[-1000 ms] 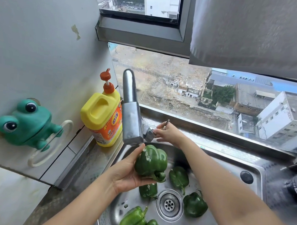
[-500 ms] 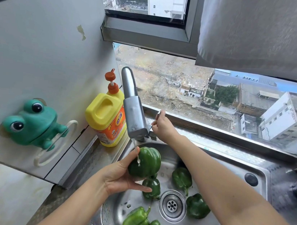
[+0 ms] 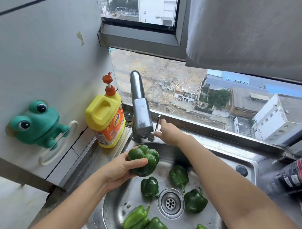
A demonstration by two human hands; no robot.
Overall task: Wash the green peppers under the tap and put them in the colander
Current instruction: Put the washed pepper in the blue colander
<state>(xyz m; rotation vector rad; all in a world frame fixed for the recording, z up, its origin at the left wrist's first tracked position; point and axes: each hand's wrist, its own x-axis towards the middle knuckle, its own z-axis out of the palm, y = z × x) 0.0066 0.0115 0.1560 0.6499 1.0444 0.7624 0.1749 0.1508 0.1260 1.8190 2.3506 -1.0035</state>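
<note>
Left hand [image 3: 119, 169] fingers curl around 1 dark green pepper [image 3: 143, 160], thumb across its front, grasping it firm and holding it just below the tap [image 3: 140, 113] spout, over the sink [image 3: 223, 158]; likely parked there so water lands on it once flow starts. No stream visible at the spout, cannot tell if water runs. Right hand [image 3: 168, 133] reaches across the basin to the tap lever [image 3: 158, 122] behind the spout, fingertips touching it; fingers look mostly extended, not clenched, but the exact grip is too small to tell. Judgement: step in hand is working the tap while the first pepper waits under it. 7 more peppers lie loose in the sink bottom: 3 dark ones [image 3: 149, 187] around the drain [image 3: 170, 203], 4 lighter ones [image 3: 136, 221] near the front edge. None look washed yet, task looks early. No colander in view, so drop-off spot unknown. Yellow soap bottle [image 3: 105, 120] stands just left of the tap, green frog holder [image 3: 37, 124] on the wall, both apart from the hands.
</note>
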